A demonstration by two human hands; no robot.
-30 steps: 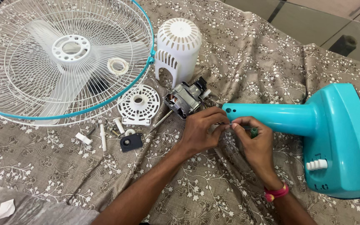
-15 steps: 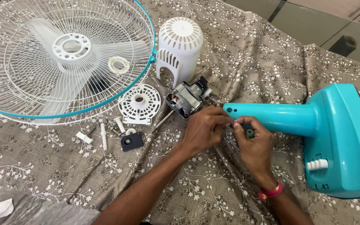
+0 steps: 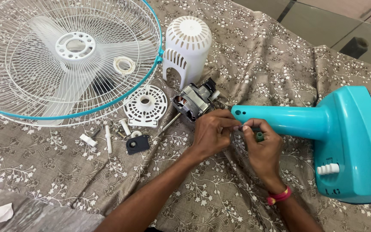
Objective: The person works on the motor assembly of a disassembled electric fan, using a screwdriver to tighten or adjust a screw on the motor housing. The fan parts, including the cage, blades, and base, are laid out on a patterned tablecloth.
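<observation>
Bright even daylight, soft short shadows, sharp focus throughout, slight wide-angle bending at edges

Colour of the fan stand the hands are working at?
Turquoise fan stand, with white knobs; head view shows it clearly.

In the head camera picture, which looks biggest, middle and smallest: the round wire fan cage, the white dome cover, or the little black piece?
1. Wire fan cage
2. White dome cover
3. Little black piece
</observation>
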